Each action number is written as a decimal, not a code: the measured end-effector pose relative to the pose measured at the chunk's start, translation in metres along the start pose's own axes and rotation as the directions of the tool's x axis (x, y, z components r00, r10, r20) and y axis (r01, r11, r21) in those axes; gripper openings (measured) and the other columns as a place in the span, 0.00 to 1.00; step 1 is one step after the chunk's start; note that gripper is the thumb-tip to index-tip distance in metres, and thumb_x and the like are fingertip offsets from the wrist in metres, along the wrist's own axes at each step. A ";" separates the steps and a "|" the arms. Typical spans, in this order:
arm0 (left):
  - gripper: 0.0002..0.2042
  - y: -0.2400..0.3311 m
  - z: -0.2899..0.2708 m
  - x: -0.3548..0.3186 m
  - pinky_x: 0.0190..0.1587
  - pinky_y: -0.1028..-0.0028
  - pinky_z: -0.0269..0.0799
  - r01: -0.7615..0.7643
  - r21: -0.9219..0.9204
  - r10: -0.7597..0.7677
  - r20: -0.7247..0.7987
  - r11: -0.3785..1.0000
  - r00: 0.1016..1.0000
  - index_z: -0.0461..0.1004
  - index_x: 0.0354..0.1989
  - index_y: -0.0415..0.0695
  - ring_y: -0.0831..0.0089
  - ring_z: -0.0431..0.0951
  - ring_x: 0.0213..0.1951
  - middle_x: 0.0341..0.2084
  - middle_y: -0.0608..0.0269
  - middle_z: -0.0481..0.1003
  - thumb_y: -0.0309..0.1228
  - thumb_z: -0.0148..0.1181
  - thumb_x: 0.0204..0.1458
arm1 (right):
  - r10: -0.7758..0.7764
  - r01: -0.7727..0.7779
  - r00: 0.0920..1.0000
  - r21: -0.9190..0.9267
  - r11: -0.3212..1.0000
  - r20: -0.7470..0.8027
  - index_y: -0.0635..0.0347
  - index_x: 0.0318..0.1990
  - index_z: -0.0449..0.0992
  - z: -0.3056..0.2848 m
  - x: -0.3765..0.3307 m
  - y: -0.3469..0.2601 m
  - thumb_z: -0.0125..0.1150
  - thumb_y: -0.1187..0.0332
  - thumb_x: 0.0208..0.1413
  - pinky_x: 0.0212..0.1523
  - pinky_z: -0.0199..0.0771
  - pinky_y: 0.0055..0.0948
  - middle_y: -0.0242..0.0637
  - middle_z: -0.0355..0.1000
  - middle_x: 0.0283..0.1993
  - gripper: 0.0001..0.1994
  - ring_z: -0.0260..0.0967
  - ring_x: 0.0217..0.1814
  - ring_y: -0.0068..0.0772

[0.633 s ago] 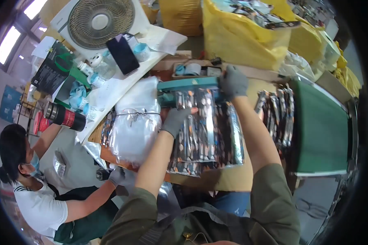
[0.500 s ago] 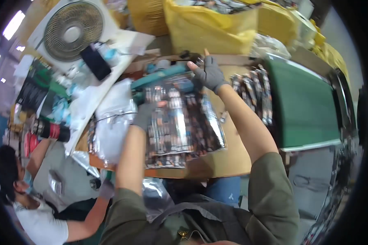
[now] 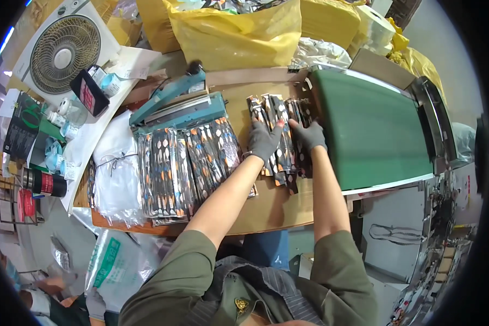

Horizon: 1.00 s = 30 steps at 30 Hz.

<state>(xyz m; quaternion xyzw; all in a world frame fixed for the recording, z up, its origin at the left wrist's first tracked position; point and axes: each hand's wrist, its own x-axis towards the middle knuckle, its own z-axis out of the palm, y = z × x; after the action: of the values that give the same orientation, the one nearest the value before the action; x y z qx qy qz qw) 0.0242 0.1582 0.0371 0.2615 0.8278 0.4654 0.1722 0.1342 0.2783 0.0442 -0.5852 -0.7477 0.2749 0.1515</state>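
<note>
both hands moved off teal sealer [image 3: 180, 111] and big packet stack [image 3: 185, 165]; left hand [image 3: 264, 140] and right hand [image 3: 308, 136] now flat, fingers spread, gripping nothing, pressing packet row [image 3: 280, 138] at worktop [image 3: 271, 209] right edge beside green belt [image 3: 372, 136].

We see dark pouches [image 3: 187, 163] with orange-and-pale leaf shapes, grey gloves [image 3: 263, 140], a teal sealer [image 3: 174, 108], a green belt [image 3: 372, 133].

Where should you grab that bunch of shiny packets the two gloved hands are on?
Probably by the near ends of the shiny packets, coming from the person's side. They lie flat in an overlapped row, long ways away from the person, with the green belt close on the right. The left hand and right hand rest on top already.
</note>
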 end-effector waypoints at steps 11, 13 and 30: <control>0.32 0.021 -0.081 -0.035 0.47 0.74 0.67 -0.042 -0.648 0.272 0.260 0.760 0.926 0.68 0.49 0.39 0.74 0.73 0.42 0.40 0.61 0.74 0.36 0.75 0.33 | -0.475 -0.093 0.851 0.955 0.280 0.222 0.63 0.55 0.64 -0.015 -0.087 -0.037 0.62 0.60 0.50 0.50 0.65 0.26 0.36 0.69 0.48 0.26 0.65 0.50 0.26; 0.40 0.037 -0.106 -0.055 0.50 0.73 0.66 -0.260 -0.655 0.502 0.211 0.709 0.839 0.61 0.53 0.39 0.73 0.69 0.48 0.46 0.60 0.70 0.34 0.77 0.30 | -0.632 0.142 0.774 0.970 0.200 0.017 0.62 0.63 0.53 -0.060 -0.117 -0.056 0.69 0.63 0.42 0.57 0.61 0.32 0.37 0.63 0.55 0.41 0.61 0.57 0.32; 0.21 -0.012 -0.210 -0.220 0.43 0.73 0.69 0.231 -0.862 0.305 0.393 0.452 0.868 0.69 0.47 0.42 0.71 0.73 0.37 0.34 0.63 0.72 0.37 0.63 0.46 | -0.728 -0.343 0.310 0.786 0.514 0.611 0.67 0.44 0.71 -0.040 -0.249 -0.091 0.61 0.58 0.41 0.39 0.69 0.33 0.42 0.71 0.32 0.25 0.68 0.33 0.34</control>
<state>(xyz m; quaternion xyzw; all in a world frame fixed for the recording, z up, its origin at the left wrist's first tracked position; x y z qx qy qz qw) 0.0869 -0.1205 0.1428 0.2605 0.3792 0.7480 0.4784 0.1505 0.0340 0.1534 -0.0483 -0.5346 0.8437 -0.0098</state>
